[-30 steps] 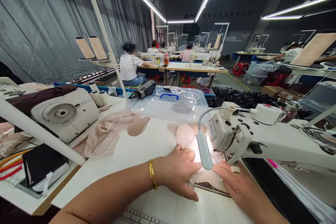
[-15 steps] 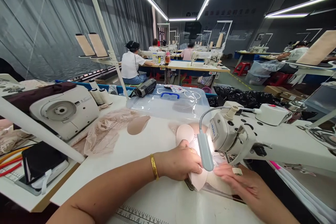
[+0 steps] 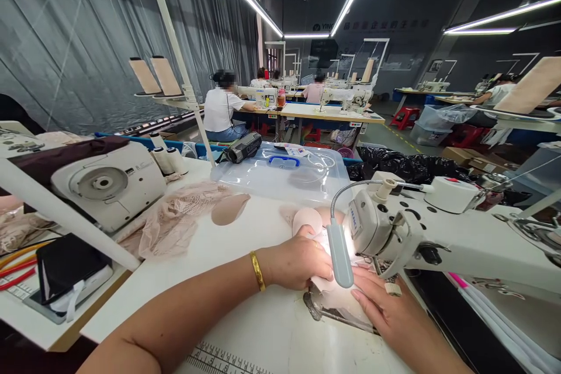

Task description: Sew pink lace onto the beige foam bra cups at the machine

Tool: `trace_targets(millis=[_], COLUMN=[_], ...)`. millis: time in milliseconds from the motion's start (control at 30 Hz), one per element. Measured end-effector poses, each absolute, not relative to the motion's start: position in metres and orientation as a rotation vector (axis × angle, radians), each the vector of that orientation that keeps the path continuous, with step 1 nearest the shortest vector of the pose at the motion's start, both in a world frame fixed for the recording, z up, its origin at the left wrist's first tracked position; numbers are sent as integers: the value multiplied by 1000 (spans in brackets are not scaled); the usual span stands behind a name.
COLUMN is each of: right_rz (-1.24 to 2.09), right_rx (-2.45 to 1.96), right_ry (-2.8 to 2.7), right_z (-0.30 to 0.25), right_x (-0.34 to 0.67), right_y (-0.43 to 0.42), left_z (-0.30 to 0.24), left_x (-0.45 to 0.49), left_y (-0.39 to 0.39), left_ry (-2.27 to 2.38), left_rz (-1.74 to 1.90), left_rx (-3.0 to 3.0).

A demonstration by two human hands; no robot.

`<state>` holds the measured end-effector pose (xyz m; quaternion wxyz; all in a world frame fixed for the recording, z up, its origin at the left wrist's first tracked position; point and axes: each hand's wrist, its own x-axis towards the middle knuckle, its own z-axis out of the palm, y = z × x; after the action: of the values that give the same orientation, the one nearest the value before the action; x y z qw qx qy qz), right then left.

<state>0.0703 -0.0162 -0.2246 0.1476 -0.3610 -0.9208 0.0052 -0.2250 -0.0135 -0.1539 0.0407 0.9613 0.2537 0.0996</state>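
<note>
My left hand (image 3: 300, 262), with a gold bangle at the wrist, is closed on a pale pink fabric piece (image 3: 323, 285) under the sewing machine head (image 3: 372, 222). Just beyond its fingers shows a rounded pale pink cup piece (image 3: 307, 220). My right hand (image 3: 380, 301) lies flat at the right of the work, fingers stretched toward the needle area. A grey lamp (image 3: 340, 257) hangs between my hands and hides the needle and part of the fabric. Below them, a metal-edged plate (image 3: 342, 307) is set in the white table.
Beige lace (image 3: 175, 219) and a tan cup piece (image 3: 230, 208) lie to the left. Behind stands a clear plastic box (image 3: 280, 178) with a blue handle. A second machine (image 3: 107, 181) is at far left. Co-workers sit at machines farther back.
Both hands have moved slightly forward with the fabric, and its pointed near end has drawn away from me, baring more of the plate. My right hand has come flatter, further left.
</note>
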Motion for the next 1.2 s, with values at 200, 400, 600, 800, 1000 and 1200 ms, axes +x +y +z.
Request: trace_targets(millis=[200, 400, 600, 800, 1000, 1200], right_rz=[15, 8, 44, 46, 8, 65], right_rx=[-1064, -999, -1071, -1047, -1041, -1045], right_ry=[-2551, -2613, -2303, -2276, -2316, -2294], right_z=[-233, -223, -214, -212, -209, -209], right_x=[66, 72, 66, 63, 63, 63], right_y=[-16, -16, -23, -23, -23, -24], left_z=[-153, -151, -152, -157, -152, -157], left_x=[-224, -223, -222, -220, -220, -222], left_y=[-14, -15, -15, -16, -20, -20], left_ry=[809, 828, 849, 854, 858, 855], left_rz=[298, 286, 271, 297, 295, 349], left_rx=[2959, 2965, 2939, 2966, 2974, 2968])
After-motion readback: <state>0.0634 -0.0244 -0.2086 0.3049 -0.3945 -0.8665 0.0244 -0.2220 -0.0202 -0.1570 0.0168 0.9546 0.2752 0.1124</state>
